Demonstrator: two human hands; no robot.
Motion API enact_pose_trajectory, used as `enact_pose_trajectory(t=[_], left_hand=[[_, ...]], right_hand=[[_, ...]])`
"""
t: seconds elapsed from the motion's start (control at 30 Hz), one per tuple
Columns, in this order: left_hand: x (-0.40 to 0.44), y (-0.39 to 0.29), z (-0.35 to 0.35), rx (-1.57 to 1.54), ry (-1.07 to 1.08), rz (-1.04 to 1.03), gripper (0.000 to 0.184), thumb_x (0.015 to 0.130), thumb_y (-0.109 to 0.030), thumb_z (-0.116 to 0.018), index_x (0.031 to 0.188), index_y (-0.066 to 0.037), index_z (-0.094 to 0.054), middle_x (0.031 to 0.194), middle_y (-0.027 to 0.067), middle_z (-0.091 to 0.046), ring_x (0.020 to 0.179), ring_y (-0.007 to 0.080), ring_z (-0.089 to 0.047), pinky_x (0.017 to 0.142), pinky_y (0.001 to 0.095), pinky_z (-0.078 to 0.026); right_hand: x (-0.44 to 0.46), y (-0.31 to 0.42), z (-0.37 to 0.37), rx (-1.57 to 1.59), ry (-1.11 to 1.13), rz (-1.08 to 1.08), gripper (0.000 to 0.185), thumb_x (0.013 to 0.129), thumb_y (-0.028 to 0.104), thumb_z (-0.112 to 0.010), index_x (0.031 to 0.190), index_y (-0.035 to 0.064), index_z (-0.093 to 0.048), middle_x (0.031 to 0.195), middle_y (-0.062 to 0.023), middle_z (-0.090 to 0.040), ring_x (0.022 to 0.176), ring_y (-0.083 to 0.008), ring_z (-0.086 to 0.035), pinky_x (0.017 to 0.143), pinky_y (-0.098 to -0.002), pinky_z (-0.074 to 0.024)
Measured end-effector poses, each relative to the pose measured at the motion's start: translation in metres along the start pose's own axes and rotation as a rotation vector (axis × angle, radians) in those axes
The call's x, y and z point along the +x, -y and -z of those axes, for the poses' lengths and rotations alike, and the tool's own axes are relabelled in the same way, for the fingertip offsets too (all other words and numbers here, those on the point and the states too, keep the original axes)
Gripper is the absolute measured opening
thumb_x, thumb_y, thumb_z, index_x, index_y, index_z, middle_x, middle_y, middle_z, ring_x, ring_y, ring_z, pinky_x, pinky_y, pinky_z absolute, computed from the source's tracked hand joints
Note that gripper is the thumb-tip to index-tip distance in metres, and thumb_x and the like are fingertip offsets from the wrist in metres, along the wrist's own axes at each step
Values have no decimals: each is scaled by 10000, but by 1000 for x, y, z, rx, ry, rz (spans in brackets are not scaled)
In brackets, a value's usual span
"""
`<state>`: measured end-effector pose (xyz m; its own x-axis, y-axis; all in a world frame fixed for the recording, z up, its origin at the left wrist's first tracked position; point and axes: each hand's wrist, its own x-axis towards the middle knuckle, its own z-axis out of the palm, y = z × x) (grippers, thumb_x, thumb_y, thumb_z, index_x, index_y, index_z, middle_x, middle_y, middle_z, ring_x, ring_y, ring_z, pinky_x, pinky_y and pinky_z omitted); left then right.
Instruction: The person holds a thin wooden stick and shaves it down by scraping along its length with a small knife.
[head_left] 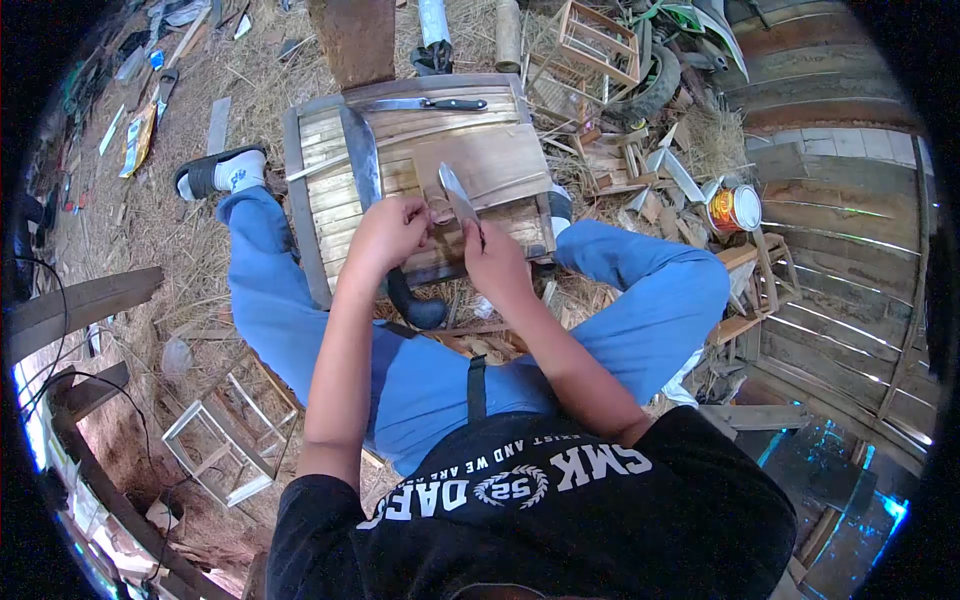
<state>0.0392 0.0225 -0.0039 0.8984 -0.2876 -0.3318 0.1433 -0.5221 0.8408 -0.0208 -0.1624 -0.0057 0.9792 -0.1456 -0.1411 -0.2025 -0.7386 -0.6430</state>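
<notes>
From my end, starting at the far left: a yellow wrapper (140,140) lies on the straw-covered ground, and lower down I see a pale wooden frame (222,452). Next comes a shoe (200,177) on the person's left foot, beside the slatted panel (295,190) between the legs. A thin wooden strip (325,167) slants across the slats, and here's a big dark blade (362,155) lying lengthwise, partly covered by the left hand, its curved black handle (415,308) jutting out at the near edge.

Now the left hand (388,235): fingers curled, thumb and fingertips pinched together at a small thin piece (440,212), too small for me to make out. Up at the far side of the panel, a black-handled knife (455,104) lies flat, blade to the left.

Moving right, the right hand (497,262) is closed around the handle of a short knife (458,192), blade angled forward and left over a flat wooden board (500,163). That blade is right beside the pinched piece; I can't tell whether they touch.

Farther right, I've got a slatted wooden crate (600,42) near a tire (655,88), a labelled tin (735,208) among wood scraps, and finally the plank wall (840,250).
</notes>
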Motion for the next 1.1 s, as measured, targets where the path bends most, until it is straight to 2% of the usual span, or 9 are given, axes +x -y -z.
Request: enact_pose_trajectory(t=[0.27, 0.43, 0.5, 0.6, 0.67, 0.7, 0.83, 1.0, 1.1], left_hand=[[-3, -6, 5, -3, 34, 35, 298, 973, -290, -619, 902, -13, -704, 654, 112, -673, 598, 263, -651, 614, 401, -506], [-2, -5, 2, 70, 18, 35, 292, 965, -290, -623, 908, -14, -700, 667, 135, -669, 625, 297, -659, 625, 420, -505], [1, 6, -4, 144, -65, -86, 271, 956, -273, -624, 893, -19, -693, 661, 147, -659, 622, 308, -659, 622, 428, -505], [-5, -11, 4, 85, -12, -23, 260, 954, -258, -618, 872, -21, -685, 651, 150, -654, 606, 313, -653, 614, 431, -502], [-4, -8, 3, 60, -8, -18, 259, 956, -255, -613, 869, -22, -683, 646, 152, -652, 600, 317, -649, 611, 433, -501], [-4, -7, 3, 34, -4, -11, 258, 959, -252, -608, 866, -22, -681, 641, 154, -650, 593, 322, -646, 608, 434, -500], [-5, -6, 6, 26, 25, -24, 265, 966, -255, -601, 869, -23, -684, 639, 151, -649, 594, 327, -643, 606, 430, -500], [-2, -4, 6, 114, 11, -90, 279, 980, -280, -604, 889, -32, -695, 733, 175, -685, 701, 391, -662, 669, 467, -515], [-1, -5, 5, 118, 6, -75, 281, 979, -285, -606, 896, -33, -698, 785, 193, -697, 758, 418, -665, 702, 489, -518]], right_hand=[[43, -53, 50, 69, -24, -199, 491, 1059, 426, -461, 994, -17, -661, 910, -282, -677, 912, -505, -637, 797, -526, -501], [48, -61, 51, 34, -19, -230, 485, 1058, 422, -463, 992, -9, -675, 923, -278, -682, 919, -493, -643, 804, -524, -503], [39, -50, 39, 47, 17, -241, 483, 1058, 418, -461, 981, -8, -676, 918, -280, -681, 916, -490, -644, 798, -530, -503], [12, -18, 15, 28, 5, -70, 455, 1052, 394, -474, 962, -1, -680, 898, -289, -675, 886, -493, -646, 774, -546, -503], [1, -4, 0, 32, 43, 0, 427, 1047, 374, -508, 962, -17, -657, 849, -254, -660, 839, -454, -650, 768, -484, -510], [0, 2, 4, -5, 17, 19, 389, 1036, 348, -513, 962, 3, -678, 872, -289, -668, 824, -493, -642, 732, -561, -493], [15, -10, 22, 27, 117, -17, 405, 1039, 360, -513, 966, -2, -679, 876, -285, -670, 834, -486, -647, 742, -548, -497], [51, -49, 57, 96, -58, -221, 482, 1053, 415, -487, 967, -25, -663, 877, -293, -661, 838, -459, -653, 769, -499, -496], [56, -62, 51, -23, -118, -136, 499, 1056, 417, -477, 951, -40, -649, 845, -297, -646, 799, -455, -643, 750, -482, -493]])
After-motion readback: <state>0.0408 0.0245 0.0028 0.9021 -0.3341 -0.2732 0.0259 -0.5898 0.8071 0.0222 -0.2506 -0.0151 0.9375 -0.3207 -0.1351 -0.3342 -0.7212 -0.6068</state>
